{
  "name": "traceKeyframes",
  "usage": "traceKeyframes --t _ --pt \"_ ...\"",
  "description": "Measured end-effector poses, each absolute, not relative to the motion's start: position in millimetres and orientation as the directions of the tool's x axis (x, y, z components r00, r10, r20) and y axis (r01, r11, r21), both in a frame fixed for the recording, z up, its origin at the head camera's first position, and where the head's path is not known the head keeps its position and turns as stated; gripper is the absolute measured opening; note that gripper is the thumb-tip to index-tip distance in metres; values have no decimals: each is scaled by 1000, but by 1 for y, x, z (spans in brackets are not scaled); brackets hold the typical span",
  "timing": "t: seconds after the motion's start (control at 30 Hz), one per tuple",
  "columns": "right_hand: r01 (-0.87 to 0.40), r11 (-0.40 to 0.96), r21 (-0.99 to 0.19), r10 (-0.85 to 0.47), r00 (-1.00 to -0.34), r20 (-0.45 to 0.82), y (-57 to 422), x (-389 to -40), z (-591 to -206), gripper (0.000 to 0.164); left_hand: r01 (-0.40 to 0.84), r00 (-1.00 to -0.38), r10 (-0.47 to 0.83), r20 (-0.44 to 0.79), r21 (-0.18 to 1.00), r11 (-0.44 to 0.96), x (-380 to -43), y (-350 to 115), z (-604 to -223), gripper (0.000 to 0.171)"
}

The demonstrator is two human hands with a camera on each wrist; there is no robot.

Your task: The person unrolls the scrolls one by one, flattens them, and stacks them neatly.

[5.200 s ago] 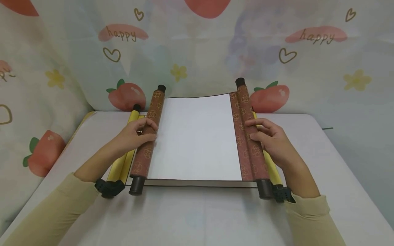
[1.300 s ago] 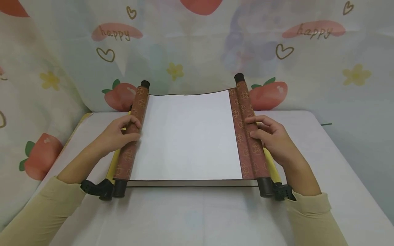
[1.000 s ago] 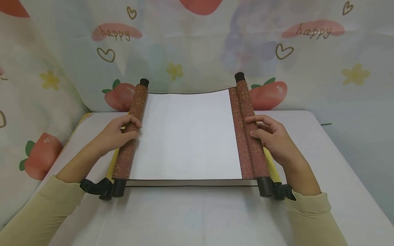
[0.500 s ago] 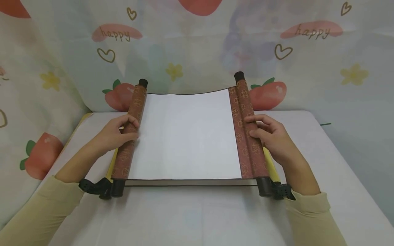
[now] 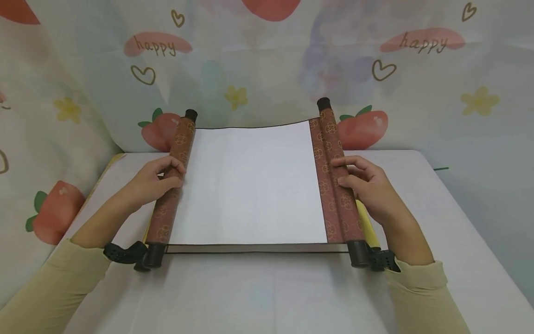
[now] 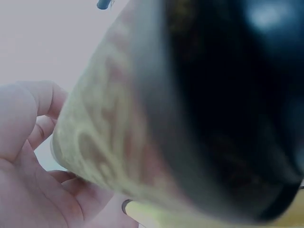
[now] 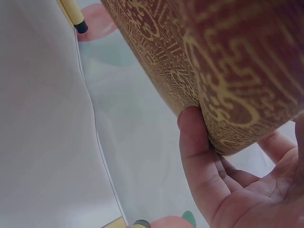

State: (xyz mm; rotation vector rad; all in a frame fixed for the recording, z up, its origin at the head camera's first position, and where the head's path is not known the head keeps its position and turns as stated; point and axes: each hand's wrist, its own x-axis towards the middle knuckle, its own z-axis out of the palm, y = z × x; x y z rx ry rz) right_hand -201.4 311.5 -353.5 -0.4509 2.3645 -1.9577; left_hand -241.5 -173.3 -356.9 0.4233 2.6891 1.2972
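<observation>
A hanging scroll with blank white paper (image 5: 250, 185) is spread between two reddish-brown, flower-patterned rollers with black end knobs. My left hand (image 5: 152, 183) grips the left roller (image 5: 162, 220) around its middle, thumb and fingers on the paper side. On the other side, my right hand (image 5: 369, 188) holds the right roller (image 5: 347, 208) between thumb and fingers. In the right wrist view the thumb presses against the patterned roller (image 7: 228, 61). Close up and blurred, the left roller (image 6: 104, 128) and its black knob (image 6: 228, 109) fill the left wrist view.
Under the brown scroll lies a second scroll with yellow rollers (image 5: 367, 222), mostly covered. Both are on a table with a white cloth (image 5: 267, 297). A fruit-printed curtain (image 5: 267, 60) hangs directly behind and along the left side.
My left hand has moved left with its roller, so more white paper lies bare and the left yellow roller is nearly covered. The right hand has stayed in place.
</observation>
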Motion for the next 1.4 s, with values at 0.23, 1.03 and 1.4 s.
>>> traceKeyframes --t 0.23,1.03,1.4 --pt "-194 163 -967 -244 -958 151 311 -201 -353 31 191 -954 299 5 779 597 -239 -174 -352 17" --pt "-182 143 -973 -255 -957 141 310 -201 -353 31 233 -948 317 33 752 617 -235 -180 -350 12" --pt "-180 131 -975 -260 -955 142 311 -202 -354 32 202 -956 295 -1 727 656 -236 -182 -352 22"
